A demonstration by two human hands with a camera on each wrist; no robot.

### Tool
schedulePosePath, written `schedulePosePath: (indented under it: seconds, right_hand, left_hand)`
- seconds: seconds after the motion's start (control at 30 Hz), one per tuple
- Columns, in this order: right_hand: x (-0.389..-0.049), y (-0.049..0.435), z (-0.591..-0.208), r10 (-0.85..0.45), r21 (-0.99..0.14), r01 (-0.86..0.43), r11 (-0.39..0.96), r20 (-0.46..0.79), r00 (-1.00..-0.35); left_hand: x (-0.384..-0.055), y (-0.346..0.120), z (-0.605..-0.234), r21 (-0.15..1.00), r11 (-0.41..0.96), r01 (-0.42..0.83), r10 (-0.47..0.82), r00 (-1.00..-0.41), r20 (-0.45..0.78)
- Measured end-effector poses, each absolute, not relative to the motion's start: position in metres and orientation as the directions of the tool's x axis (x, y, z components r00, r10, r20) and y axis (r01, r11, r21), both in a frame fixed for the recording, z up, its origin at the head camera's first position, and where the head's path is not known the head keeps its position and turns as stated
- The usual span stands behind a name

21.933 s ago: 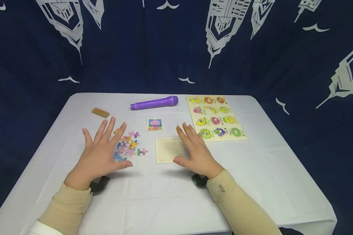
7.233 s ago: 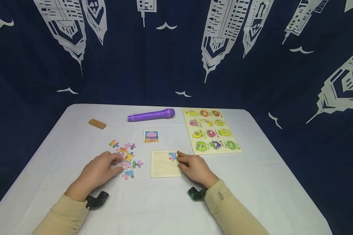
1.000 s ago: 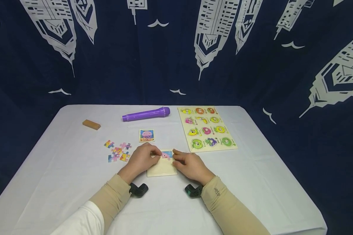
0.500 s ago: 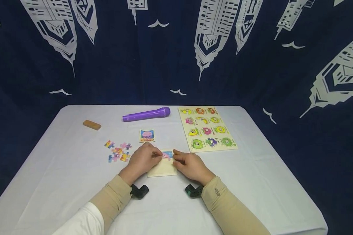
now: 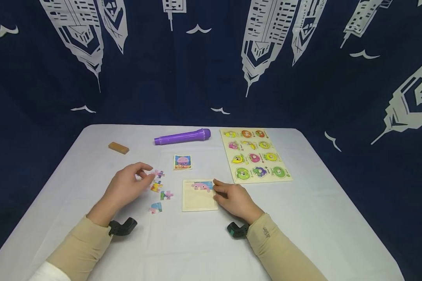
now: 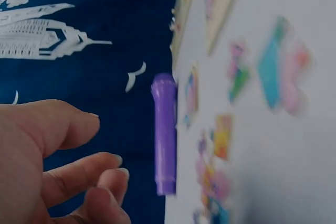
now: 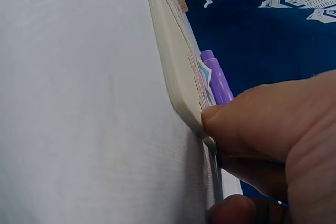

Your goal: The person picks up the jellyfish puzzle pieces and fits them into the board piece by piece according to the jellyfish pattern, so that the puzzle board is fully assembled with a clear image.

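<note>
In the head view, my right hand (image 5: 237,199) pinches the right edge of a pale square puzzle tray (image 5: 198,203). The right wrist view shows the thumb on the tray's edge. Pink and blue jigsaw pieces (image 5: 201,186) lie joined along the tray's top right. My left hand (image 5: 126,185) hovers over loose jigsaw pieces (image 5: 156,187) left of the tray, hiding some of them. Its thumb and fingers stand apart with nothing between them in the left wrist view. Two more loose pieces, one pink and green (image 5: 167,195) and one blue and pink (image 5: 155,208), lie nearer the tray.
A small picture card (image 5: 182,162) with a pink octopus-like figure lies behind the tray. Farther back are a purple toy microphone (image 5: 183,137) and a brown block (image 5: 118,148). A fruit picture board (image 5: 256,156) lies at the back right of the white-covered table (image 5: 176,249).
My left hand has let go at the tray and moved left over the loose pieces, uncovering the pink piece in the tray. My right hand keeps its grip. The head view has shifted slightly.
</note>
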State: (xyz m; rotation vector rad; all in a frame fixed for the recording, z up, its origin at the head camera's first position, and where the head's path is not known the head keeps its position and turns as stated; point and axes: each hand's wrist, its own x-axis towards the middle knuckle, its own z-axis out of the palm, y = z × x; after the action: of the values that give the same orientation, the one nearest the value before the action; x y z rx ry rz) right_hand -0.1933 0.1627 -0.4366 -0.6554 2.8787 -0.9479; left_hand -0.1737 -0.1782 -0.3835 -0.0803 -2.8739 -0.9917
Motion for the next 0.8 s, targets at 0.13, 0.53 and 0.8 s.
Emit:
schedulePosePath:
  seconds: [0.13,0.53,0.8]
  right_hand:
    - [-0.194,0.165,-0.434,-0.41,-0.58,-0.388,0.716,0.1,-0.906]
    - [-0.194,0.164,-0.433,-0.404,-0.591,-0.372,0.716,0.085,-0.911]
    - [-0.192,0.163,-0.436,-0.4,-0.593,-0.372,0.714,0.09,-0.912]
  left_hand:
    - [-0.163,-0.193,-0.401,0.559,0.828,0.03,-0.007,-0.998,0.064]
    - [-0.158,-0.186,-0.423,0.524,0.827,0.203,0.22,-0.975,0.031]
    - [-0.154,-0.184,-0.422,0.483,0.822,0.301,0.33,-0.944,0.026]
